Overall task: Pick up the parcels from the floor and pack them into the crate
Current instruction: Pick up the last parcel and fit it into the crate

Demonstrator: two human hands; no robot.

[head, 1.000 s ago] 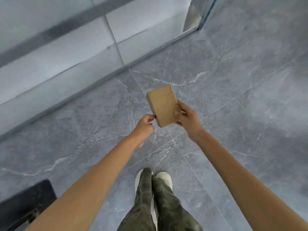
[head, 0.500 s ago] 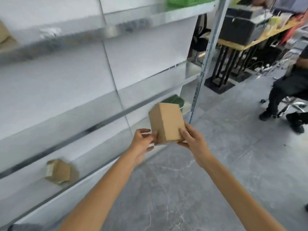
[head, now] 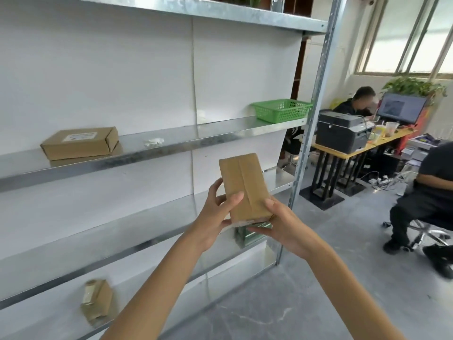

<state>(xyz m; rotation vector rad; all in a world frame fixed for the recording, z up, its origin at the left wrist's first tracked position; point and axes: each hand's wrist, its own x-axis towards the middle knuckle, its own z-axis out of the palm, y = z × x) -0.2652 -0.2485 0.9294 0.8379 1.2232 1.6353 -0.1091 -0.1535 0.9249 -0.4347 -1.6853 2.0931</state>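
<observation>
Parcel (head: 244, 186) is held in the air in front of the rack (head: 157, 148), between the middle and lower shelves, touching neither. It stands upright with its long axis tilted slightly left and its taped seam toward the camera.

Change over the last second: the view has been raised from the floor (head: 269, 310) to the rack. The parcel has been lifted with it and turned so that the seam face now shows.

Left hand (head: 213, 222): the thumb is laid across the front face and the fingers are curled round the left edge. A second ago only the fingertips touched the lower corner.

Right hand (head: 284, 227): it cups the lower right corner with the thumb on the front face. The grip is much as before.

Both hands are therefore closed round the one parcel.

Judgement: pick-up is done and carry is in progress. No crate can be identified with certainty. A green basket (head: 282, 110) stands on the middle shelf, well apart to the right and above. Whether it is the target cannot be told.

Also noted: a box (head: 79, 143) on the middle shelf and a small box (head: 96, 299) on the lowest shelf.
</observation>
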